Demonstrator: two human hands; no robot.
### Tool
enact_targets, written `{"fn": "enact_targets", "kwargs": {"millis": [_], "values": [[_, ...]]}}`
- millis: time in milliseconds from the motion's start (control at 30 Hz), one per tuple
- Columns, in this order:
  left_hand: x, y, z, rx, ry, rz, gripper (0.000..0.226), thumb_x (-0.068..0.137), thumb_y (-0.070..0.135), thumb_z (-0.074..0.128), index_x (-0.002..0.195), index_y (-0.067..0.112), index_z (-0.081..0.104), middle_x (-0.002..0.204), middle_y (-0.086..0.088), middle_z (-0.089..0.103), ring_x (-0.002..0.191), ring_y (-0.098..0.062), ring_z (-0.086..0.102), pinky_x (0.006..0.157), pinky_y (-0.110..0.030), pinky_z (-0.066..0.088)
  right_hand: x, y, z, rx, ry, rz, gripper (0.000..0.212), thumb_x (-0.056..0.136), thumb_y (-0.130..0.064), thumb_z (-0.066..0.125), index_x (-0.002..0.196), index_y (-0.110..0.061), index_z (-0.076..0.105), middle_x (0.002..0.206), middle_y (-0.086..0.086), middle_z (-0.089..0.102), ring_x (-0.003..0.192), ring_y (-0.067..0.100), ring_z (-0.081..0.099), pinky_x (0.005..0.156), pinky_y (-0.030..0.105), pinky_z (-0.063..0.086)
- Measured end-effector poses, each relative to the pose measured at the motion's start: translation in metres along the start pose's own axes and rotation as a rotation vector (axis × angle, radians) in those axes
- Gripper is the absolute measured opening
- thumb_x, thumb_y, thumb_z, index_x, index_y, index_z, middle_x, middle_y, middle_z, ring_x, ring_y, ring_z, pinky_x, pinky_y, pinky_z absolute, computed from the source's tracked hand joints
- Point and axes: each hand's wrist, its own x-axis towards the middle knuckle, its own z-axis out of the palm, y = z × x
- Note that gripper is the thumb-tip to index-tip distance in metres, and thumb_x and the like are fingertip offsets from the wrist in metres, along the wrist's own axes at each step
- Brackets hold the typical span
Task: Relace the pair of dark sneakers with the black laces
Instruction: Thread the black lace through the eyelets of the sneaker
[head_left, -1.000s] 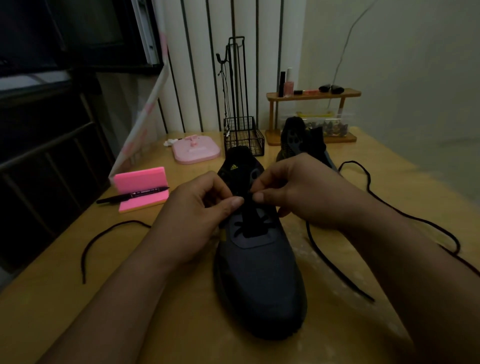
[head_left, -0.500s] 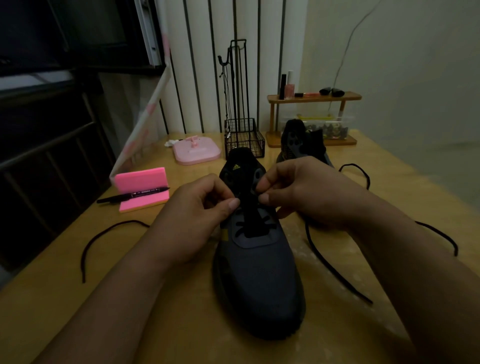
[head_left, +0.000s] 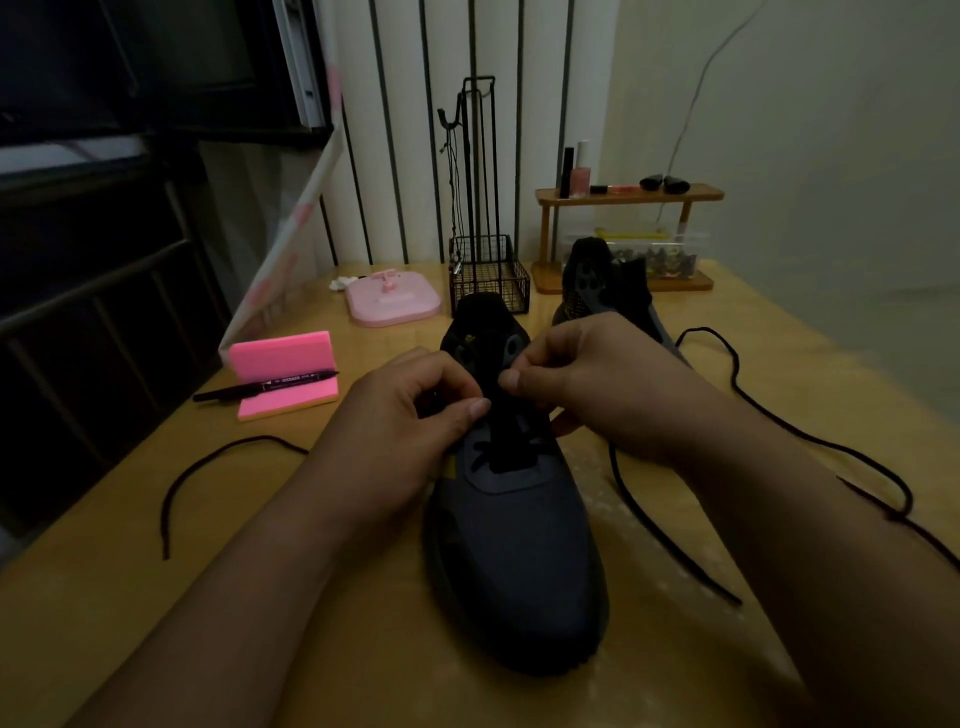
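Dark mesh and a dim room make detail hard to read, but the near sneaker (head_left: 509, 545) stands at the centre of the frame on the wooden table (head_left: 130, 597), toe toward the bottom edge. Only its lowest eyelets seem to be threaded, with one crossing showing just above the toe panel. The eyelets higher up, toward the tongue, look empty.

Over the middle of the lacing, the right hand (head_left: 597, 384) has its thumb and forefinger closed together, apparently pinching the black lace (head_left: 670, 540). One free length of that lace trails from under this hand toward the lower right. The left hand (head_left: 410, 421) is curled with its thumb pressed in at the left eyelet edge, seemingly steadying the shoe. What lies between its fingers is too dark to make out. Another lace end (head_left: 208, 462) curves away at mid left.

I judge the work to be early: most rows of this shoe are left to do. The second sneaker (head_left: 602, 280), behind at upper centre right, shows open eyelets and looks unlaced, with a loose lace (head_left: 737, 374) looping beside it toward the right edge.

Further out are a pink notepad (head_left: 283, 358) with a marker (head_left: 260, 388) at the left, and a wire basket (head_left: 488, 280) and a wooden shelf (head_left: 628, 195) at the back.
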Motion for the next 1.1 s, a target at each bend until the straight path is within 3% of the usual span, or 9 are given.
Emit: {"fn": "enact_targets", "kwargs": {"millis": [233,367,467,533,633,700,800,1000,1100], "values": [[-0.001,0.001,-0.009,-0.016,0.004,-0.015,0.007,0.095,0.027,0.073,0.093,0.031,0.069,0.085,0.005,0.070,0.078,-0.014,0.066,0.074,-0.042,0.056,-0.002,-0.002,-0.005,-0.045,0.020,-0.016,0.018,0.104,-0.027,0.060,0.099,-0.014,0.072,0.092,0.001,0.075,0.082,0.008,0.072,0.064,0.021,0.060],[0.000,0.003,-0.019,-0.194,-0.047,-0.116,0.002,0.099,0.024,0.067,0.101,0.022,0.067,0.077,-0.009,0.072,0.062,-0.022,0.060,0.065,-0.043,0.050,0.000,-0.002,-0.023,0.764,0.096,0.092,0.018,0.108,-0.014,0.048,0.112,-0.004,0.063,0.098,0.008,0.077,0.095,0.022,0.077,0.078,0.032,0.064],[-0.002,0.006,-0.021,-0.254,-0.095,-0.133,0.006,0.101,0.020,0.065,0.106,0.019,0.067,0.077,-0.011,0.072,0.063,-0.024,0.060,0.067,-0.041,0.051,0.004,0.000,-0.023,1.169,0.128,0.092,0.012,0.108,-0.013,0.044,0.108,-0.005,0.053,0.072,0.000,0.055,0.064,0.014,0.059,0.058,0.026,0.055],[-0.003,0.007,-0.020,-0.300,-0.096,-0.132,0.007,0.101,0.016,0.064,0.108,0.016,0.067,0.076,-0.009,0.070,0.063,-0.024,0.059,0.064,-0.036,0.051,0.004,0.004,-0.022,0.889,0.119,0.116,0.017,0.110,-0.025,0.047,0.112,-0.009,0.052,0.071,-0.005,0.046,0.060,0.010,0.043,0.052,0.021,0.038],[-0.002,0.012,-0.024,-0.362,-0.064,-0.150,0.010,0.101,0.011,0.062,0.111,0.012,0.066,0.077,-0.008,0.069,0.064,-0.023,0.058,0.063,-0.031,0.050,-0.003,0.003,-0.019,-0.057,-0.023,0.001,0.033,0.101,-0.055,0.055,0.103,-0.026,0.069,0.088,-0.012,0.067,0.080,0.002,0.062,0.069,0.025,0.043],[-0.001,0.017,-0.026,-0.375,-0.039,-0.159,0.011,0.101,0.010,0.062,0.112,0.009,0.065,0.080,-0.008,0.069,0.067,-0.022,0.059,0.065,-0.029,0.051,-0.006,0.003,-0.022,-0.208,-0.176,-0.048,0.027,0.096,-0.052,0.064,0.093,-0.027,0.073,0.080,-0.014,0.070,0.076,-0.005,0.065,0.070,0.025,0.044],[-0.003,0.024,-0.025,-0.369,-0.009,-0.173,0.011,0.100,0.005,0.063,0.111,0.006,0.066,0.081,-0.006,0.069,0.073,-0.015,0.064,0.069,-0.024,0.054,-0.006,0.004,-0.032,0.013,-0.119,-0.056,0.023,0.099,-0.041,0.065,0.092,-0.021,0.072,0.084,-0.001,0.070,0.082,0.018,0.067,0.072,0.038,0.052],[-0.023,0.027,-0.016,-0.287,0.078,-0.193,0.013,0.101,0.009,0.062,0.111,0.014,0.069,0.084,-0.001,0.075,0.084,-0.009,0.070,0.077,-0.017,0.051,-0.004,0.003,-0.039,1.243,0.097,0.042,0.019,0.108,-0.022,0.047,0.108,-0.008,0.060,0.083,0.005,0.068,0.080,0.019,0.073,0.077,0.035,0.059],[-0.026,0.033,-0.015,-0.312,0.224,-0.142,0.019,0.104,0.005,0.056,0.115,0.012,0.070,0.094,-0.008,0.077,0.089,-0.018,0.072,0.083,-0.024,0.057,-0.003,0.006,-0.034,0.771,0.116,0.057,0.021,0.109,-0.030,0.049,0.100,-0.013,0.057,0.071,-0.001,0.051,0.060,0.013,0.051,0.064,0.031,0.044]]}}
